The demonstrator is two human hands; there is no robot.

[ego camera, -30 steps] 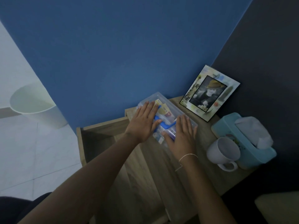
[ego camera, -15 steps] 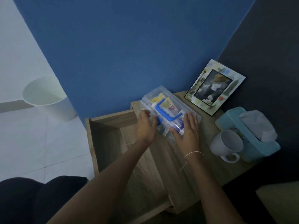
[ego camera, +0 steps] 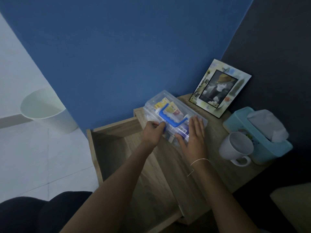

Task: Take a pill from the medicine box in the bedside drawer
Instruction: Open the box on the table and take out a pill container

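A clear plastic medicine box (ego camera: 170, 105) with a blue handle (ego camera: 170, 119) on its lid lies on the wooden bedside table (ego camera: 207, 167), near the blue wall. Packets in yellow and purple show through the lid. My left hand (ego camera: 152, 133) has its fingers curled at the box's near left edge, by the blue handle's end. My right hand (ego camera: 193, 140) lies flat with fingers spread on the lid's right end. The drawer (ego camera: 107, 148) stands pulled out to the left, and its inside looks bare.
A framed photo (ego camera: 218, 88) leans at the table's back. A white mug (ego camera: 235, 148) and a teal tissue box (ego camera: 259, 133) stand at the right. A white waste bin (ego camera: 45, 110) sits on the tiled floor at the left. My dark-clothed knee (ego camera: 42, 214) is at bottom left.
My left hand slid off the lid's top to the box's near left edge and curled its fingers there. The right hand stayed flat on the lid. The view shifted slightly.
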